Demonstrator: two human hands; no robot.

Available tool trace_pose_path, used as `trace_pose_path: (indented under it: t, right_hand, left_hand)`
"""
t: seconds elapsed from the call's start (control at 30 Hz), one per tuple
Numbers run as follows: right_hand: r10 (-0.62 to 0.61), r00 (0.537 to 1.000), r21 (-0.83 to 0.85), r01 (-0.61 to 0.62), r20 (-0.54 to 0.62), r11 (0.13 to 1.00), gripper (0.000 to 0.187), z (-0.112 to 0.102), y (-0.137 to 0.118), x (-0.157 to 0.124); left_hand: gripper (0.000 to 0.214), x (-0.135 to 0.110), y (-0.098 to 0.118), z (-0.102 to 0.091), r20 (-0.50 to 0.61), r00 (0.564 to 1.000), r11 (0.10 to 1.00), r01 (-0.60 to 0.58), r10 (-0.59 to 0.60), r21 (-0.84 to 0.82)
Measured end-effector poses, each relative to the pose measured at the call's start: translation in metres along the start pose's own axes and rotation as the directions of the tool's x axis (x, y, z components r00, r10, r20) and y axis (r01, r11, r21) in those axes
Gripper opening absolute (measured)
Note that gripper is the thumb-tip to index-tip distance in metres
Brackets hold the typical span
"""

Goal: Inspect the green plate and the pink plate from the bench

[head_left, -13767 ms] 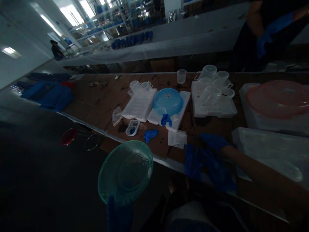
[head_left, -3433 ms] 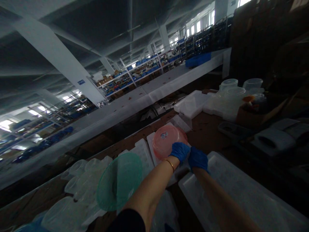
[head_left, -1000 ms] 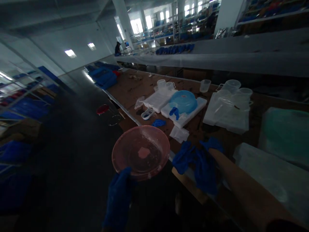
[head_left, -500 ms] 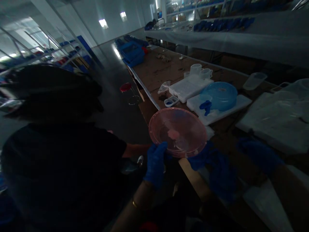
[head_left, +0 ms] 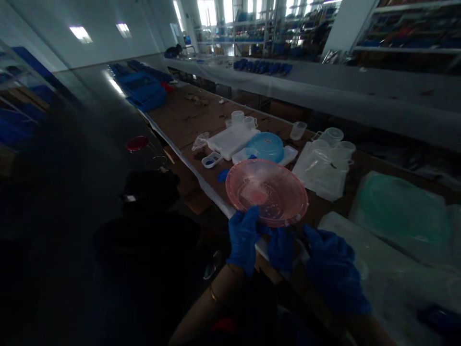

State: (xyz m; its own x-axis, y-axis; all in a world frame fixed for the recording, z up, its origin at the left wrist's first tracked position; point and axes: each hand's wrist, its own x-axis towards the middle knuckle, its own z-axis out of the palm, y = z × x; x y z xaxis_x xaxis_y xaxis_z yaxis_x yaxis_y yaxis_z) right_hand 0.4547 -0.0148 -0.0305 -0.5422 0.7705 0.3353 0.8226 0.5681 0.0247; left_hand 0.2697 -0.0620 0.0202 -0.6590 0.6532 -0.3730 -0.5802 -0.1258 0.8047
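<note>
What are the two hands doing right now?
Left hand: closed on the rim of the pink bowl.
Right hand: below the bowl; grip cannot be told.

On the table [head_left: 187, 126], the domed lid [head_left: 265, 146] lies between the flat tray [head_left: 230, 141] on its left and the cups [head_left: 333, 144] on its right.

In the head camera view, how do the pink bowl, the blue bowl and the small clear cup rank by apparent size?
1. pink bowl, held at its near rim by the left hand; being nearest the camera inflates it.
2. blue bowl, upside down on a white tray.
3. clear cup, plainly smallest.
</note>
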Motion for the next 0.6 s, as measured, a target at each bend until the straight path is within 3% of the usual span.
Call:
trace_pose_path:
  t: [0.1, 0.23, 0.43, 0.6]
  right_hand:
    - [0.023, 0.999, -0.087, -0.025, -0.025, 0.996, 0.041, -0.003, 0.006, -0.002]
    - [-0.012, 0.998, -0.081, 0.007, -0.067, 0.997, 0.057, -0.003, 0.02, -0.008]
    - [-0.103, 0.993, -0.154, 0.093, -0.059, 0.984, 0.044, 0.005, 0.04, -0.011]
    - [-0.259, 0.953, -0.146, 0.237, -0.157, 0.96, 0.043, -0.004, 0.045, -0.004]
  left_hand:
    - [0.033, 0.0, -0.012, 0.006, 0.018, 1.0, 0.999, -0.023, 0.023, 0.023]
    - [0.036, 0.001, -0.022, 0.009, 0.028, 0.999, 1.0, -0.021, 0.022, -0.021]
    - [0.036, -0.005, -0.021, 0.008, 0.031, 0.999, 1.0, -0.017, 0.018, -0.023]
    - [0.036, -0.007, -0.018, 0.003, -0.012, 0.999, 0.998, -0.035, 0.036, 0.043]
